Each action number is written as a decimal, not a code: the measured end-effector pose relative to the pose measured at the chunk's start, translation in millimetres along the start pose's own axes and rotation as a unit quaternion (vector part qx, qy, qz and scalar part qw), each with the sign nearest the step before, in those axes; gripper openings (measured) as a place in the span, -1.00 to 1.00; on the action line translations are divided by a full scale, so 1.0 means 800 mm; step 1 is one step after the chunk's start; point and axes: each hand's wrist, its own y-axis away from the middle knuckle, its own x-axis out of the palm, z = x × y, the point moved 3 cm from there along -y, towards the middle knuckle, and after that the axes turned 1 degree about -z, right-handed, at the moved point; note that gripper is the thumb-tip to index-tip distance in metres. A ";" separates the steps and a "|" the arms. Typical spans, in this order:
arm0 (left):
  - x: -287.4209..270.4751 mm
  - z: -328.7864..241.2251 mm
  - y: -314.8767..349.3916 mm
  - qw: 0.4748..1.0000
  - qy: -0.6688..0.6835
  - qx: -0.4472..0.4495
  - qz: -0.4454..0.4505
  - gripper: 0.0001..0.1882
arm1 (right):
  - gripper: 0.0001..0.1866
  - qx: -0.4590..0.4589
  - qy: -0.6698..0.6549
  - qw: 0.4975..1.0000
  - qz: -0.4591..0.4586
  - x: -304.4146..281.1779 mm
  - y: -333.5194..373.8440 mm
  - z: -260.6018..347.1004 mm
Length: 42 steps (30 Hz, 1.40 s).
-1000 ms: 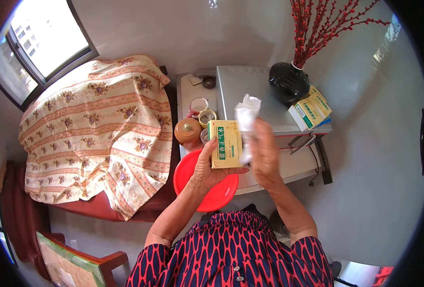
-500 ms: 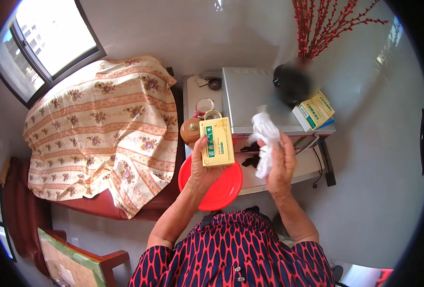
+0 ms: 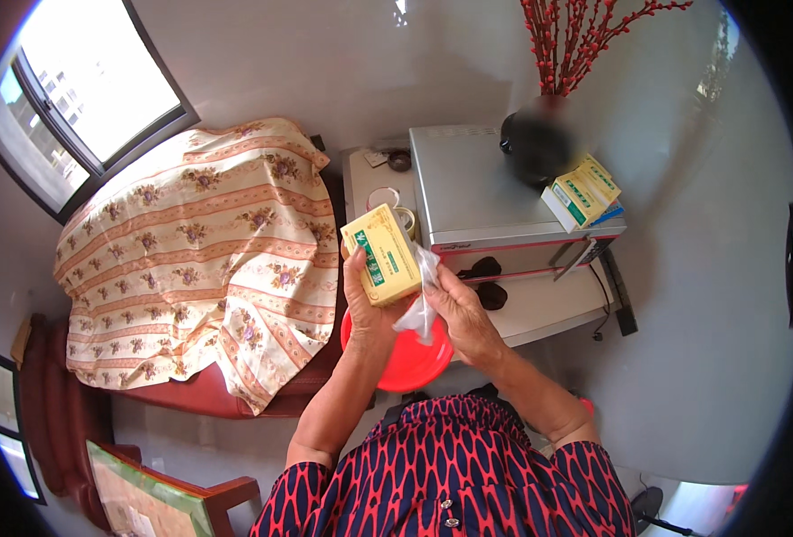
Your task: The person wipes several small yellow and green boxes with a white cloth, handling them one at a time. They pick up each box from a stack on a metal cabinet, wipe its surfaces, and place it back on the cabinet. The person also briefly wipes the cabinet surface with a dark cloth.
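Note:
My left hand (image 3: 371, 313) is closed around the lower left of a yellow carton (image 3: 385, 259) with a green label, held tilted over the red basin (image 3: 411, 365). Pinched in my right hand (image 3: 468, 318) is a crumpled white cloth (image 3: 427, 285), which lies against the carton's right side. Part of the cloth hangs down over the basin. The ends of my left fingers are hidden behind the carton.
Beyond my hands, a silver microwave oven (image 3: 468, 192) stands on a white table (image 3: 540, 315). It bears yellow cartons (image 3: 584, 195) and a dark vase (image 3: 540, 148) with red-budded branches (image 3: 562, 45). A sofa under a floral cover (image 3: 204, 259) is at left, a wooden chair (image 3: 226, 495) nearer me.
My right hand has moved left, bringing the white cloth from apart against the carton's right side. The carton has tilted and shifted slightly left and up in my left hand.

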 end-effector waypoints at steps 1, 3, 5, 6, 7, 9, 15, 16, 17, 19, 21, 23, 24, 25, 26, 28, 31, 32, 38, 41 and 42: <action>-0.006 -0.003 -0.002 0.999 -0.025 0.026 -0.006 -0.47 | -0.55 0.010 -0.052 0.999 0.001 0.005 0.005 -0.003; -0.012 -0.007 -0.003 0.998 -0.033 0.059 -0.009 -0.45 | -0.55 0.032 -0.156 0.987 0.002 0.017 0.012 -0.007; -0.015 -0.007 -0.004 0.997 0.003 0.074 -0.004 -0.45 | -0.55 0.042 -0.161 0.986 0.010 0.024 0.017 -0.007; -0.014 -0.006 -0.002 0.997 0.022 0.063 -0.027 -0.45 | -0.54 0.040 -0.113 0.993 0.015 0.022 0.019 -0.005; -0.011 -0.005 0.002 0.997 0.042 0.051 -0.049 -0.45 | -0.53 0.037 -0.065 0.997 0.021 0.020 0.021 -0.004; -0.018 -0.007 0.002 0.995 0.077 -0.008 -0.069 -0.43 | -0.49 -0.127 0.177 0.974 -0.067 0.015 0.022 0.006; -0.030 0.007 0.001 0.989 0.081 -0.007 -0.122 -0.42 | -0.43 -0.322 0.435 0.840 -0.047 0.048 0.007 0.007; -0.032 0.007 -0.001 0.993 0.079 0.003 -0.093 -0.43 | -0.49 -0.338 0.440 0.831 -0.025 0.048 0.012 0.005; -0.033 0.007 -0.002 0.993 0.093 -0.010 -0.072 -0.44 | -0.54 -0.355 0.445 0.822 -0.003 0.044 0.015 0.003; -0.025 0.004 0.004 0.991 0.119 -0.041 -0.034 -0.44 | -0.70 -0.375 0.439 0.816 0.025 0.039 0.030 0.005; -0.022 0.005 0.005 0.991 0.114 -0.041 -0.053 -0.45 | -0.66 -0.281 0.342 0.893 0.077 0.027 0.039 0.010; -0.014 0.008 0.006 0.989 0.124 -0.072 -0.035 -0.48 | -0.58 -0.204 0.241 0.943 0.101 0.011 0.041 0.025; -0.010 0.011 0.009 0.986 0.133 -0.100 -0.011 -0.50 | -0.55 -0.245 0.278 0.927 0.055 0.010 0.038 0.043; -0.016 0.015 0.007 0.996 0.063 -0.058 -0.040 -0.53 | -0.53 -0.283 0.314 0.906 0.006 0.009 0.035 0.063; -0.025 0.019 0.005 0.998 -0.007 -0.016 -0.068 -0.55 | -0.50 -0.319 0.349 0.880 -0.042 0.007 0.030 0.075; -0.035 0.033 0.002 0.996 -0.081 -0.044 -0.014 -0.58 | -0.52 -0.352 0.470 0.809 -0.021 0.006 0.016 0.066; -0.019 0.048 0.016 0.995 -0.093 -0.044 -0.007 -0.58 | -0.44 -0.363 0.608 0.704 0.050 -0.007 -0.008 0.047; -0.010 0.048 0.018 0.989 -0.132 -0.069 -0.018 -0.58 | -0.49 -0.363 0.602 0.711 0.026 -0.017 -0.014 0.053; 0.000 0.045 0.006 0.926 -0.350 -0.133 0.043 -0.54 | -0.63 -0.235 0.334 0.910 -0.078 -0.114 -0.068 0.055; -0.003 0.051 -0.011 0.902 -0.396 -0.150 0.084 -0.51 | -0.71 -0.243 0.408 0.874 0.107 -0.109 -0.080 0.071; 0.000 0.052 -0.016 0.899 -0.395 -0.160 0.100 -0.51 | -0.72 -0.180 0.360 0.907 0.123 -0.121 -0.086 0.068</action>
